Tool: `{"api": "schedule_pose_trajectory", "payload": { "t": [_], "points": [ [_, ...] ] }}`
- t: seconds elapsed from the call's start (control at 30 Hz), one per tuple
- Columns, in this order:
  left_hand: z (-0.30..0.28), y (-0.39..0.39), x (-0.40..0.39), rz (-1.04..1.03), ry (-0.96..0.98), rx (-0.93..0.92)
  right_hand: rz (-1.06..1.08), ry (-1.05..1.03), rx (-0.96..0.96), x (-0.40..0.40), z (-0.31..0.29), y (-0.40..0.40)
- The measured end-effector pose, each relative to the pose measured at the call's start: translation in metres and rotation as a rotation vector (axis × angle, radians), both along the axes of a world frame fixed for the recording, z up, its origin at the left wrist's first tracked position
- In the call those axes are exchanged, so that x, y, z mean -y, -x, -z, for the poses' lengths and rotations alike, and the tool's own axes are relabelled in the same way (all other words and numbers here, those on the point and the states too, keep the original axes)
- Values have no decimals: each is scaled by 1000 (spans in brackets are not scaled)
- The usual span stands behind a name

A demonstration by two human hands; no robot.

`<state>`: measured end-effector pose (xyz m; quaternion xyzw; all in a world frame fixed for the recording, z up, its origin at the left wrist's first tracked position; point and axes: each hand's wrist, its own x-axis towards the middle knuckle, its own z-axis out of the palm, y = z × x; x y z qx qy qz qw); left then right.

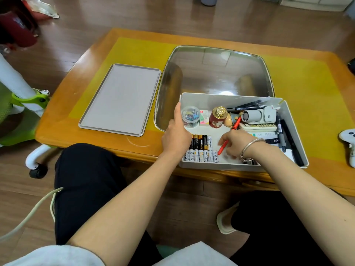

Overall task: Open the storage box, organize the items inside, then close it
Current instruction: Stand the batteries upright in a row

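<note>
White storage box (230,98) (lid off), left hand (175,139) gripping its wall, right hand (235,144) pinching red pen (229,136)

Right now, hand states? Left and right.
Left hand: grips the left wall of the storage box.
Right hand: pinches the red pen inside the box.

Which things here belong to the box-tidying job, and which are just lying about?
Job: storage box, its lid, batteries, red pen in right hand, left hand on the box's left wall.

Lying about: metal tray, game controller.
</note>
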<state>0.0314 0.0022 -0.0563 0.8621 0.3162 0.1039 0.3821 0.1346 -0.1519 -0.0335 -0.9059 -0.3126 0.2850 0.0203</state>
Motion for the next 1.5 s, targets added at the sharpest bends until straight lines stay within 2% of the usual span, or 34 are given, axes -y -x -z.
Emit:
{"api": "schedule_pose_trajectory", "payload": {
  "t": [0.2, 0.67, 0.73, 0.9, 1.03, 1.17, 1.27, 1.37, 1.5],
  "points": [
    [-1, 1, 0, -1, 8, 6, 72, -32, 114, -2, 3, 4],
    [3, 0, -1, 1, 2, 17, 404, -456, 379, 41, -33, 2],
    [3, -1, -1, 1, -2, 18, 479, -449, 464, 56, -38, -8],
    [6, -2, -2, -4, -10, 8, 543, -281, 597, 85, -41, -29],
    [7, -2, -1, -6, -14, 8, 538, -164, 476, 91, -37, -33],
    [7, -2, -2, -4, -11, 8, 439, -281, 488, 84, -38, -26],
    [6, -2, -2, -1, -6, 19, 261, -306, 277, 69, -41, -13],
    [7, -2, -2, -3, -6, 19, 79, -149, 62, 53, -36, -3],
    [6, -2, -2, 0, -6, 19, -122, 58, 37, 30, -19, 3]
  ]
}}
